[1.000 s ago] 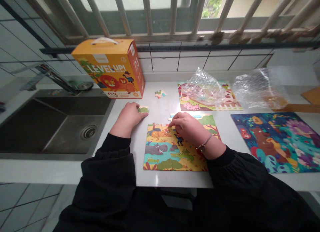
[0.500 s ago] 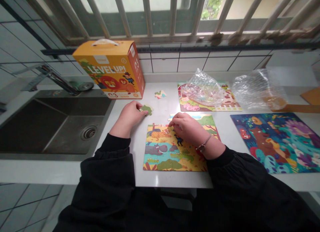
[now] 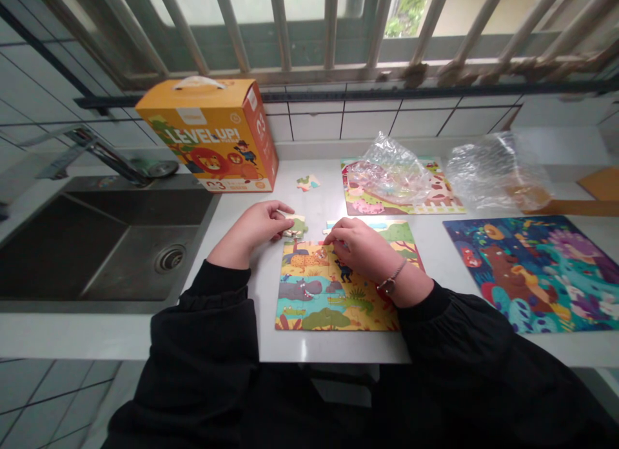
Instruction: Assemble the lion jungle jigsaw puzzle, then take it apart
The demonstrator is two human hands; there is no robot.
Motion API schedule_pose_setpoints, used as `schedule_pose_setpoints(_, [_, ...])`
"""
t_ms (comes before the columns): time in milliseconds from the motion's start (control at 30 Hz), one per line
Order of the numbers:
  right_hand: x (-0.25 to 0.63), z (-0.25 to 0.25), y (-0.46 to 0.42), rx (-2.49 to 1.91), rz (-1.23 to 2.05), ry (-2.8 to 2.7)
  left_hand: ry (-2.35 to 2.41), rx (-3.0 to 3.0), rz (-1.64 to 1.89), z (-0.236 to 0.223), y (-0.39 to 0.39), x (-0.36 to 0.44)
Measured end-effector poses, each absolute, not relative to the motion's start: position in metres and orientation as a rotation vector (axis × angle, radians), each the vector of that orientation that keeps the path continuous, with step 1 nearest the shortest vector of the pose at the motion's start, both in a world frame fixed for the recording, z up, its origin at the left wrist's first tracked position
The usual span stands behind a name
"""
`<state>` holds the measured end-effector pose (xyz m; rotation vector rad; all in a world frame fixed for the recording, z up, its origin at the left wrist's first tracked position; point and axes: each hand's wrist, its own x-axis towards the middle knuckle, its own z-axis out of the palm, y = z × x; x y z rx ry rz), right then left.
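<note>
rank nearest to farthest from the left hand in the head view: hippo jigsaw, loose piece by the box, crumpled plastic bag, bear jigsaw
From the left hand:
1. Hippo jigsaw: just ahead, to its right.
2. Loose jigsaw piece: farther back, beside the box.
3. Crumpled plastic bag: back, farther right.
4. Bear jigsaw: far right.

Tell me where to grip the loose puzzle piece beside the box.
Pinch the loose puzzle piece by two opposite edges, coming straight down from above with the fingers. It lies flat on the counter, with nothing on top of it.
</note>
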<state>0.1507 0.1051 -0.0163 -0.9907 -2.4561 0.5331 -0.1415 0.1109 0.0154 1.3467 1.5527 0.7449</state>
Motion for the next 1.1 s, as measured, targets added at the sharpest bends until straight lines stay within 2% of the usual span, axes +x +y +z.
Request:
schedule_pose_setpoints(833, [0.1508, -0.0165, 0.1053, -0.984, 0.543, -2.454, 1.719, 2.034, 0.415, 0.0152, 0.1126, -0.1406])
schedule_pose_setpoints(1100, [0.1507, -0.0156, 0.1042, -0.988, 0.538, -2.439, 1.651, 2.055, 0.483, 0.0141, 0.1115, -0.142])
